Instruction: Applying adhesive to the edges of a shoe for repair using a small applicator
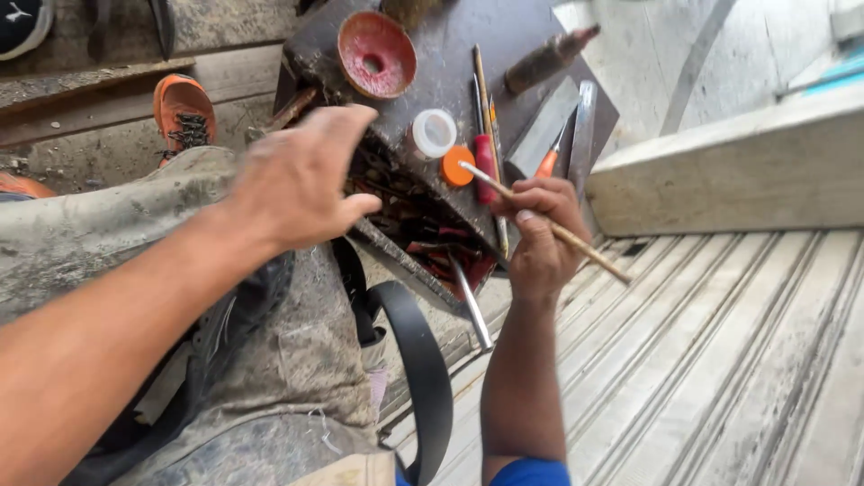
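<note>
My right hand (540,234) grips a thin wooden-handled brush (576,241), its tip pointing at a small orange cap (457,167) on a dark, paint-stained lid (450,63). Beside the cap stands a small white cap (434,132). My left hand (301,180) hovers with fingers apart and nothing in it, over the left edge of an open toolbox (423,229) full of tools. My legs in dirty grey trousers (279,360) lie below it.
On the lid lie a red dish (376,54), a red-handled tool (485,162), slim brushes (483,90), a metal scraper (582,126) and a brown spindle (544,59). An orange shoe (183,110) rests upper left. A ribbed metal sheet (720,360) spreads right, a concrete ledge (738,171) above it.
</note>
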